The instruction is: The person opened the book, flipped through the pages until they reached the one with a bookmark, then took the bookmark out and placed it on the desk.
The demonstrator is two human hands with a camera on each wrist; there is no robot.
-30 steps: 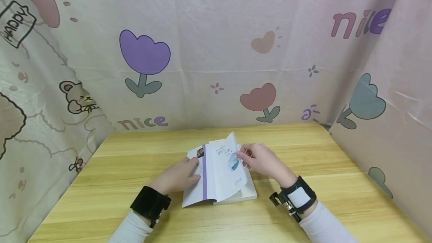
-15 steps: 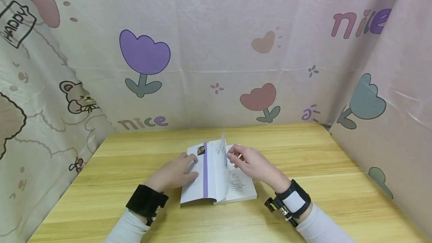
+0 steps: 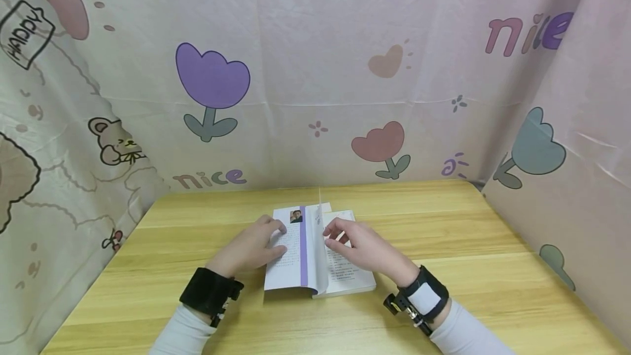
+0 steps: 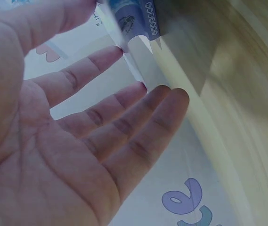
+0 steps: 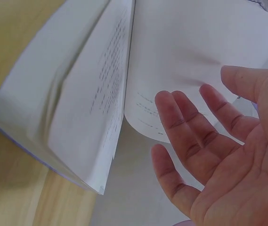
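The book lies open, one page half-turned, plenty seemingly left; left hand spread, right hand loosely bent.

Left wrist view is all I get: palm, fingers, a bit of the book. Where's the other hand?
Observer: The right hand is at the raised page, fingertips close to it in the head view; I can't tell for sure whether they touch.

Operator: Copy. Anything on the upper side of the leaf by my hand?

Observer: Yes, the head view shows a small photo near the far edge of that left leaf.
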